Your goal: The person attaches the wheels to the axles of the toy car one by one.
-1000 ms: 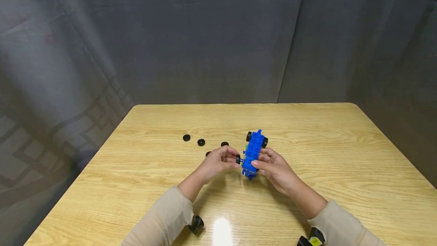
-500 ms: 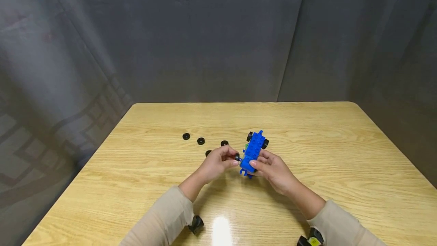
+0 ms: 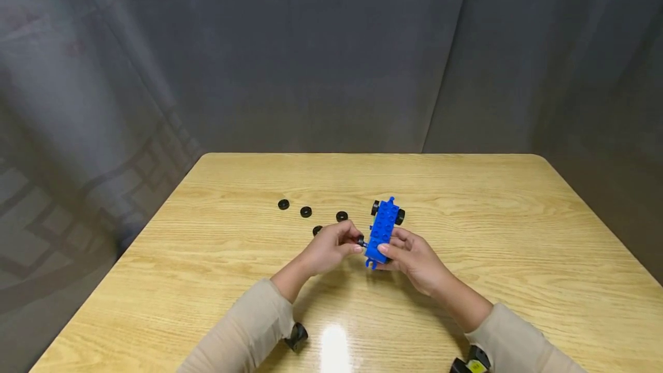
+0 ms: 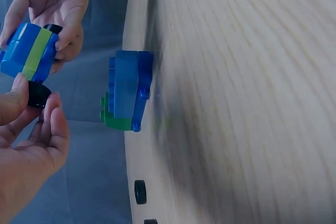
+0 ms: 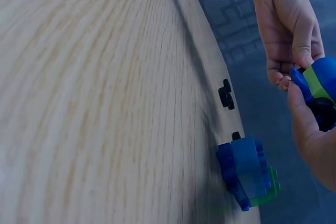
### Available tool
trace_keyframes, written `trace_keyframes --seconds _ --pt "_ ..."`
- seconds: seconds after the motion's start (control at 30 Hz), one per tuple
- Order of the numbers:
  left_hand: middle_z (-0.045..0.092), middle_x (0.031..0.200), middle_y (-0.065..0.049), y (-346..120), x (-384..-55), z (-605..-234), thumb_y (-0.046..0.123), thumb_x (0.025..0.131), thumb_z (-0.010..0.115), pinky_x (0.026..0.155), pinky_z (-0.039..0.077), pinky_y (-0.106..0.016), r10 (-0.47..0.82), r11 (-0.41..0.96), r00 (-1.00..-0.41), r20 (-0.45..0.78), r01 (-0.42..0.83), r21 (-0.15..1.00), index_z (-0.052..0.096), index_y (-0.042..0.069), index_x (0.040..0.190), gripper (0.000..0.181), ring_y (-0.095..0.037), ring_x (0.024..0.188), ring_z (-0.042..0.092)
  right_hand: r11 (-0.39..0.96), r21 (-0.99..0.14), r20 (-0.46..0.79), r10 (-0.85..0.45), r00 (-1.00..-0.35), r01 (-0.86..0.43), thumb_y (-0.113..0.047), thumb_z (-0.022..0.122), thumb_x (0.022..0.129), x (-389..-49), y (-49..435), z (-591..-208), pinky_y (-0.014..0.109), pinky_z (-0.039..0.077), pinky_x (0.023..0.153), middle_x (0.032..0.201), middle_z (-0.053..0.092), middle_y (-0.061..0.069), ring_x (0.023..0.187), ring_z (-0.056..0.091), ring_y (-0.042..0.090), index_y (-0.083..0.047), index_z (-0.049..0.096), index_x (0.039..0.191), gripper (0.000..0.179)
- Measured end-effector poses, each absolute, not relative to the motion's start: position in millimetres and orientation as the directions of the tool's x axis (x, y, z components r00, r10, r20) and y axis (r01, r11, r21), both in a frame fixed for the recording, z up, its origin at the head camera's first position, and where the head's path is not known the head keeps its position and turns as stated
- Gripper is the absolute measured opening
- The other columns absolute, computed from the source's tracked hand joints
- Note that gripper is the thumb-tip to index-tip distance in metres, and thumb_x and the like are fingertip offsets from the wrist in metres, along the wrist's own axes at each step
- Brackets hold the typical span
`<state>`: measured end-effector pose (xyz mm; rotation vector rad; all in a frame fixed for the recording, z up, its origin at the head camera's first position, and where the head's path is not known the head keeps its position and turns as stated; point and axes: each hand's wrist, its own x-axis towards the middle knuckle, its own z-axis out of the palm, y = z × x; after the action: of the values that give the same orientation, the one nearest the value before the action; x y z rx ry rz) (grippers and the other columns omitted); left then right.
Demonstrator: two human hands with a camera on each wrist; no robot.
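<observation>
My left hand (image 3: 331,249) pinches a black wheel (image 4: 39,95) between thumb and fingers, against the side of a blue toy car. Opposite it, my right hand (image 3: 416,258) grips the toy car (image 3: 383,226), with the thumb on its studded blue face. Black wheels (image 3: 400,216) sit at the car's far end, and a lime stripe (image 4: 39,51) crosses its body in the left wrist view. Whether the pinched wheel is fully seated is unclear. A second blue block vehicle (image 4: 126,85) with a green part stands on the table, mostly hidden behind the held car in the head view.
Several loose black wheels (image 3: 306,212) lie on the wooden table (image 3: 233,258), left of and beyond my left hand. A black device (image 3: 297,337) is worn at the left wrist, another (image 3: 471,361) at the right. Grey curtains (image 3: 321,56) hang behind the table.
The held car has turned slightly, and its near end has shifted a little. Both hands keep their hold and stay in nearly the same place.
</observation>
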<state>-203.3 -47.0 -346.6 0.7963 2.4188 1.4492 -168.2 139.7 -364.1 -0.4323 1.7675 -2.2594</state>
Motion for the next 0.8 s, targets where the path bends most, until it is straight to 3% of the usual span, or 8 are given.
trace_keyframes --seconds 0.27,0.63,0.8 --pt "0.057 0.081 -0.001 -45.5 -204.8 -349.4 0.006 0.080 0.059 0.064 0.046 -0.021 0.550 0.389 -0.828 0.112 0.372 0.843 0.057 0.004 0.088 0.009 -0.011 0.073 0.053 -0.357 -0.933 0.103 -0.372 -0.923 0.040 -0.002 0.050 0.085 -168.2 140.4 -365.9 0.042 0.047 0.074 0.097 0.058 0.010 0.087 0.058 0.021 0.015 0.025 0.119 0.046" --pt "0.055 0.075 0.002 -43.0 -205.7 -350.3 0.009 0.079 0.060 0.059 0.043 -0.022 0.546 0.386 -0.828 0.127 0.383 0.839 0.058 0.005 0.085 0.007 -0.009 0.067 0.048 -0.388 -0.920 0.115 -0.384 -0.916 0.047 -0.001 0.046 0.087 -167.2 143.8 -366.9 0.039 0.048 0.071 0.096 0.058 0.008 0.084 0.059 0.020 0.008 0.031 0.115 0.034" --pt "0.057 0.077 0.000 -41.0 -205.7 -352.8 0.008 0.078 0.061 0.060 0.045 -0.022 0.545 0.349 -0.825 0.149 0.385 0.855 0.059 0.004 0.086 0.009 -0.010 0.069 0.050 -0.384 -0.922 0.120 -0.384 -0.916 0.040 -0.001 0.046 0.087 -166.3 146.0 -364.5 0.040 0.048 0.071 0.097 0.059 0.008 0.085 0.059 0.020 0.009 0.029 0.117 0.037"
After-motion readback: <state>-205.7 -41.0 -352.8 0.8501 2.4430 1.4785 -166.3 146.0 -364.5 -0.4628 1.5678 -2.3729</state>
